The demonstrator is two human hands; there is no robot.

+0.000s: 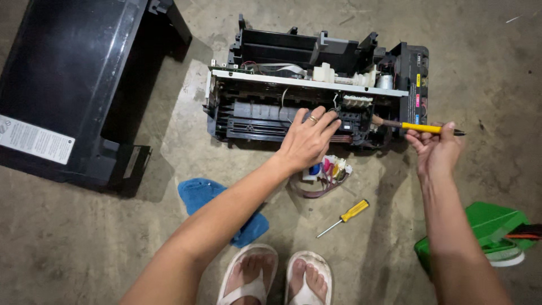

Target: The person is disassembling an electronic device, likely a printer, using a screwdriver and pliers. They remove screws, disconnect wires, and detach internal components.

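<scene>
An opened black printer chassis [265, 110] lies on the concrete floor, its insides exposed. My left hand [307, 138], with a ring on one finger, rests on the black print carriage [353, 120] near the chassis's middle. My right hand [435, 148] holds a small yellow-handled brush [420, 127], its bristles pointing left at the carriage's right side. A bundle of ink tubes with coloured caps [327, 169] lies on the floor just below my left hand.
The printer's black cover [68, 85] lies at the left. A blue cloth [203, 195] and a yellow-handled screwdriver [345, 217] lie on the floor in front. A green box [491, 226] sits at the right. My feet in white sandals [276, 277] are at the bottom.
</scene>
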